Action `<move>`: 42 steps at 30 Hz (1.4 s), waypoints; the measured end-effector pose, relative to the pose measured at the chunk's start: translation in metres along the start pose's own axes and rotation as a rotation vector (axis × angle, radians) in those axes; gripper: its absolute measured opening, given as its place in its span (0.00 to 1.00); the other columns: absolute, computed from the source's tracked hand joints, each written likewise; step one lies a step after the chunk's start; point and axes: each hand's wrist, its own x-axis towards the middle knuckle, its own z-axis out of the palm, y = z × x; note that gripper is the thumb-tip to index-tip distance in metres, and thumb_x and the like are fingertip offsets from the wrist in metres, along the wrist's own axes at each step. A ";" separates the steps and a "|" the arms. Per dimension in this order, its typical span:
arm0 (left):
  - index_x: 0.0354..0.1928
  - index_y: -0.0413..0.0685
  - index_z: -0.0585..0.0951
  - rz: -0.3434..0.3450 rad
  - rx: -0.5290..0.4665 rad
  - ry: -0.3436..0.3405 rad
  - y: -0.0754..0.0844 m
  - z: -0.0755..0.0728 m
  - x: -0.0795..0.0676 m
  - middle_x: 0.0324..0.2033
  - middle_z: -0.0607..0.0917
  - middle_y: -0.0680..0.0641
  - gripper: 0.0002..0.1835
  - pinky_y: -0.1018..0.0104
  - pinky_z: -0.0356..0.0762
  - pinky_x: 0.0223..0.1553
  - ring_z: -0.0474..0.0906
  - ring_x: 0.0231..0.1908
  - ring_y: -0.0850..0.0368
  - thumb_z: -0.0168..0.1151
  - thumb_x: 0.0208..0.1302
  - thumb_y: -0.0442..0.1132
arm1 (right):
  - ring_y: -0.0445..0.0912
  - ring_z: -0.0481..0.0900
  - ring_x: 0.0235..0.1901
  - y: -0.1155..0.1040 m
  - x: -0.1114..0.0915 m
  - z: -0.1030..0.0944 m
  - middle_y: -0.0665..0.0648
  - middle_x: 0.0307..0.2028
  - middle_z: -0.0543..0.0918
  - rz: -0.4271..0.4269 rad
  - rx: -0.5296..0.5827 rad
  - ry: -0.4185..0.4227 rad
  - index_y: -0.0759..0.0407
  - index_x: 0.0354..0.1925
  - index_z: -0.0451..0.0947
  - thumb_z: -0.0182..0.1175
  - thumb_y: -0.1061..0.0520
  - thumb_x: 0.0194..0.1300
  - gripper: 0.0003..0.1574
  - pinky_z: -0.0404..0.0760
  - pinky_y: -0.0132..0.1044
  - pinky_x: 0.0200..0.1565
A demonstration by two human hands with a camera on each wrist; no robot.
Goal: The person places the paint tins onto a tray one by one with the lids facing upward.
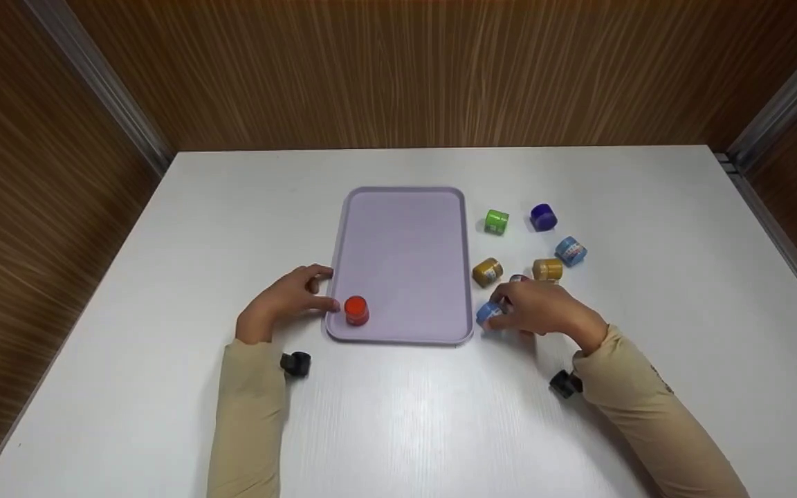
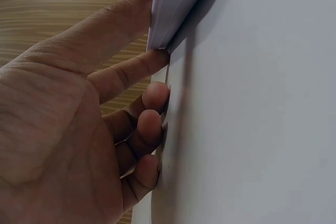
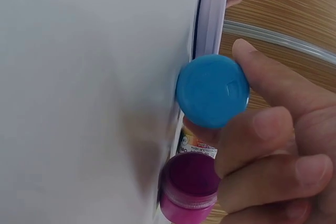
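A lilac tray (image 1: 405,263) lies on the white table with a red paint jar (image 1: 356,311) standing in its near left corner. At the tray's left rim, my left hand (image 1: 288,297) touches the edge with thumb and index finger; its other fingers bend loosely against the table in the left wrist view. My right hand (image 1: 540,308) pinches a small blue-lidded paint jar (image 3: 212,90) between thumb and index finger, just right of the tray. Beside that hand stands a magenta paint jar (image 3: 189,187), mostly hidden by it in the head view.
Right of the tray lie a green jar (image 1: 496,222), a purple jar (image 1: 544,217), another blue jar (image 1: 571,251), an ochre jar (image 1: 487,272) and a yellow-orange jar (image 1: 547,269). Wood-grain panels (image 1: 440,76) stand behind and beside the table.
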 end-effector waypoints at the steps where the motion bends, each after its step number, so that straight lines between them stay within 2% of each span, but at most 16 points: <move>1: 0.67 0.45 0.69 0.003 0.000 0.001 0.000 0.000 0.000 0.37 0.69 0.48 0.38 0.62 0.62 0.44 0.65 0.41 0.54 0.71 0.54 0.47 | 0.40 0.71 0.21 0.000 0.000 0.000 0.50 0.22 0.77 -0.001 0.002 0.001 0.64 0.52 0.78 0.65 0.40 0.60 0.33 0.65 0.34 0.27; 14: 0.67 0.45 0.69 0.019 -0.011 -0.004 -0.001 0.000 0.000 0.37 0.69 0.48 0.38 0.61 0.62 0.46 0.65 0.41 0.54 0.71 0.54 0.47 | 0.42 0.70 0.24 0.002 -0.002 0.004 0.50 0.26 0.77 -0.010 -0.002 0.032 0.62 0.50 0.79 0.66 0.42 0.59 0.30 0.65 0.34 0.27; 20: 0.67 0.46 0.69 0.002 0.001 0.001 -0.002 0.001 0.000 0.38 0.69 0.47 0.38 0.61 0.62 0.45 0.65 0.42 0.54 0.70 0.55 0.48 | 0.43 0.72 0.26 0.003 -0.001 0.006 0.54 0.31 0.81 -0.047 -0.018 0.099 0.60 0.48 0.80 0.68 0.43 0.56 0.27 0.67 0.34 0.27; 23: 0.67 0.46 0.69 0.001 0.007 0.003 -0.002 0.000 0.000 0.38 0.70 0.47 0.38 0.61 0.62 0.45 0.65 0.42 0.53 0.70 0.55 0.49 | 0.42 0.72 0.26 0.003 -0.001 0.006 0.54 0.31 0.81 -0.056 0.002 0.122 0.59 0.48 0.80 0.68 0.44 0.56 0.27 0.68 0.33 0.26; 31: 0.67 0.45 0.69 0.005 -0.004 0.001 -0.001 -0.001 0.000 0.39 0.70 0.46 0.38 0.61 0.62 0.45 0.65 0.43 0.53 0.70 0.55 0.48 | 0.40 0.69 0.22 -0.005 0.000 0.003 0.50 0.23 0.76 -0.079 0.109 0.169 0.57 0.48 0.77 0.68 0.49 0.55 0.24 0.64 0.33 0.23; 39: 0.67 0.45 0.69 0.002 -0.013 0.009 -0.003 0.001 0.002 0.39 0.70 0.46 0.39 0.61 0.62 0.45 0.65 0.43 0.53 0.71 0.54 0.47 | 0.43 0.73 0.27 -0.019 0.003 0.001 0.55 0.30 0.82 -0.105 0.159 0.232 0.60 0.49 0.80 0.69 0.50 0.54 0.26 0.69 0.33 0.28; 42: 0.66 0.44 0.69 0.009 -0.010 0.013 -0.003 0.001 0.002 0.37 0.69 0.47 0.38 0.61 0.62 0.44 0.65 0.42 0.53 0.71 0.54 0.47 | 0.44 0.72 0.28 -0.022 0.005 0.002 0.55 0.30 0.80 -0.116 0.181 0.244 0.61 0.49 0.80 0.70 0.51 0.54 0.25 0.69 0.34 0.29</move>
